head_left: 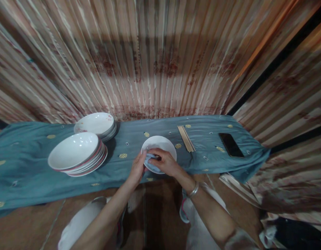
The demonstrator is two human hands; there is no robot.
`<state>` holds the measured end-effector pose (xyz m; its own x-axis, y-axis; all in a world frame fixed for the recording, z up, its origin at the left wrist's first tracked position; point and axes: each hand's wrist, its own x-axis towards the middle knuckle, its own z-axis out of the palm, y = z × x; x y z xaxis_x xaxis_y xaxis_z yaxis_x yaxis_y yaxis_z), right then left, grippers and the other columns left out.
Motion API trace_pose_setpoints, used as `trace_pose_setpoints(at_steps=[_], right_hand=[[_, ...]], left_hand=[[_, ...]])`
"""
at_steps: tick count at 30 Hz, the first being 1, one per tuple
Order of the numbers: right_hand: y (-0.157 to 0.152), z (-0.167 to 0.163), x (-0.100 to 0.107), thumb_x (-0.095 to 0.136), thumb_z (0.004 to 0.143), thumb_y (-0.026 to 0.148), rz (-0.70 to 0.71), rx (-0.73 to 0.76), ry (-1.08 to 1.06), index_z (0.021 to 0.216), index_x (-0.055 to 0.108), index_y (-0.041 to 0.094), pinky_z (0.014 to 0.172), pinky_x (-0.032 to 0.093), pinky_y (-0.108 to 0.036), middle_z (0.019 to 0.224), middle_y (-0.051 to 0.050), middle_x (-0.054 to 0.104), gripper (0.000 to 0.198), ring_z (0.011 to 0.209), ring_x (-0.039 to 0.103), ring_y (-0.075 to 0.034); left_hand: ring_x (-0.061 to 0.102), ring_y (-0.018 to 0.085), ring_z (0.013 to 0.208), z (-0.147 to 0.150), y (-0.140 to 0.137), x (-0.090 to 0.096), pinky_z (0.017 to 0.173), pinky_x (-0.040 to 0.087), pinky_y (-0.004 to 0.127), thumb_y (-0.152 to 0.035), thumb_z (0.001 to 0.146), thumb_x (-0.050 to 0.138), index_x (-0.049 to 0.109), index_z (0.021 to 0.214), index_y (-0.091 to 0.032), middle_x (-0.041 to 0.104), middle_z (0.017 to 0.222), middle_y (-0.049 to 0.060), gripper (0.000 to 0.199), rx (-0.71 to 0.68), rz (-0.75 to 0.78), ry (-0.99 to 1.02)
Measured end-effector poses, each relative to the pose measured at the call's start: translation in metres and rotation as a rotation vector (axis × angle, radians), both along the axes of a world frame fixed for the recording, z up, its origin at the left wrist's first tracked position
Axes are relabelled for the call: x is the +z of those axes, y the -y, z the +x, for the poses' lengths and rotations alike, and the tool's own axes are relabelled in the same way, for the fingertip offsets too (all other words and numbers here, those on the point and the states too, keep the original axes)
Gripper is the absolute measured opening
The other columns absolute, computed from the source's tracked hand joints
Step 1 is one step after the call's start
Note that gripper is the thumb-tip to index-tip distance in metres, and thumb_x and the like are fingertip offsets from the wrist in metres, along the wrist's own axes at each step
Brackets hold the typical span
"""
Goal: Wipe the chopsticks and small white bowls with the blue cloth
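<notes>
Head view, bowl (163,142) in left grip (137,169), cloth (150,161) in right grip (167,162)

Dim overall; fine detail soft. Beyond the small bowl (164,142): broad shadow band across curtain (155,66); warmer orange cast far right of bowl. Left of bowl: small glints on bowl stack (74,151), shadow on tablecloth (130,137) between. Nearer side: murky floor (155,218). Wide-angle stretch, curtain fanning outward.

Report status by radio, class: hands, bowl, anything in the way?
Left hand holding bowl at its rim. Right hand holding blue cloth inside. No obstruction seen; chopsticks lie apart, right.
</notes>
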<state>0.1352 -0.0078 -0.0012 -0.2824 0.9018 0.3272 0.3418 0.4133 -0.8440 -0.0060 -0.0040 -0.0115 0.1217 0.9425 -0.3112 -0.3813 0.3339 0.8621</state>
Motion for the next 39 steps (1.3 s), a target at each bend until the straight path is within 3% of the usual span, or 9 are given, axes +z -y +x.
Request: trace_pose_setpoints(at_steps=[3, 11, 18, 21, 25, 31, 35, 39], right_hand=[[0.0, -0.003, 0.003, 0.058, 0.084, 0.019, 0.071, -0.104, 0.051, 0.105, 0.066, 0.019, 0.094, 0.048, -0.032, 0.114, -0.007, 0.065, 0.023, 0.106, 0.061, -0.019], [-0.005, 0.014, 0.0, 0.044, 0.09, 0.013, 0.262, -0.34, 0.501, 0.115, 0.061, 0.019, 0.102, 0.044, -0.036, 0.129, -0.011, 0.055, 0.03, 0.119, 0.052, -0.022], [-0.011, 0.032, 0.0, 0.043, 0.092, 0.012, 0.205, -0.466, 0.764, 0.101, 0.065, 0.015, 0.092, 0.047, -0.038, 0.122, -0.016, 0.058, 0.024, 0.106, 0.054, -0.025], [-0.01, 0.036, -0.001, 0.043, 0.091, 0.01, 0.17, -0.478, 0.83, 0.095, 0.065, 0.015, 0.09, 0.047, -0.038, 0.118, -0.016, 0.059, 0.023, 0.103, 0.054, -0.025], [-0.006, 0.034, -0.005, 0.045, 0.089, 0.007, 0.071, -0.415, 0.937, 0.089, 0.066, 0.015, 0.083, 0.048, -0.033, 0.106, -0.015, 0.063, 0.022, 0.098, 0.057, -0.024], [0.005, 0.021, -0.01, 0.054, 0.083, 0.01, 0.004, -0.158, 0.911, 0.088, 0.067, 0.015, 0.083, 0.047, -0.031, 0.098, -0.013, 0.067, 0.015, 0.094, 0.062, -0.022], [0.006, 0.013, -0.008, 0.057, 0.08, 0.012, -0.088, 0.005, 0.682, 0.084, 0.068, 0.017, 0.076, 0.046, -0.027, 0.09, -0.007, 0.07, 0.013, 0.085, 0.064, -0.019], [0.001, 0.005, -0.009, 0.055, 0.079, 0.009, -0.099, 0.018, 0.384, 0.09, 0.068, 0.018, 0.076, 0.045, -0.024, 0.093, -0.003, 0.07, 0.019, 0.085, 0.064, -0.016]], left_hand=[[0.062, 0.015, 0.063, 0.004, 0.004, -0.001, 0.05, 0.047, 0.021, -0.064, 0.06, 0.073, 0.068, 0.104, -0.017, 0.068, 0.074, 0.001, 0.065, 0.005, 0.012, -0.071], [0.068, 0.022, 0.078, 0.01, 0.015, -0.004, 0.055, 0.052, 0.025, -0.057, 0.064, 0.075, 0.061, 0.125, -0.02, 0.073, 0.095, 0.008, 0.073, -0.138, -0.021, -0.089], [0.067, 0.019, 0.072, 0.005, 0.01, 0.003, 0.053, 0.051, 0.022, -0.051, 0.059, 0.08, 0.057, 0.132, -0.02, 0.074, 0.095, 0.007, 0.082, -0.087, 0.01, -0.152], [0.067, 0.018, 0.075, 0.001, 0.006, 0.006, 0.057, 0.052, 0.022, -0.045, 0.058, 0.083, 0.054, 0.135, -0.023, 0.073, 0.104, 0.006, 0.085, -0.052, 0.037, -0.158], [0.067, 0.021, 0.089, -0.002, 0.001, 0.008, 0.063, 0.053, 0.023, -0.041, 0.06, 0.082, 0.054, 0.135, -0.023, 0.069, 0.118, 0.007, 0.082, -0.002, 0.1, -0.16], [0.063, 0.024, 0.107, -0.002, -0.003, 0.004, 0.075, 0.054, 0.025, -0.034, 0.058, 0.083, 0.057, 0.132, -0.023, 0.066, 0.124, 0.006, 0.079, 0.025, 0.11, -0.119], [0.067, 0.022, 0.095, -0.002, -0.002, -0.001, 0.069, 0.054, 0.024, -0.037, 0.059, 0.083, 0.058, 0.131, -0.023, 0.071, 0.114, 0.006, 0.078, 0.007, 0.101, -0.147], [0.066, 0.015, 0.071, -0.001, 0.0, -0.005, 0.054, 0.051, 0.02, -0.043, 0.06, 0.081, 0.058, 0.132, -0.023, 0.072, 0.108, 0.005, 0.078, -0.012, 0.035, -0.164]])
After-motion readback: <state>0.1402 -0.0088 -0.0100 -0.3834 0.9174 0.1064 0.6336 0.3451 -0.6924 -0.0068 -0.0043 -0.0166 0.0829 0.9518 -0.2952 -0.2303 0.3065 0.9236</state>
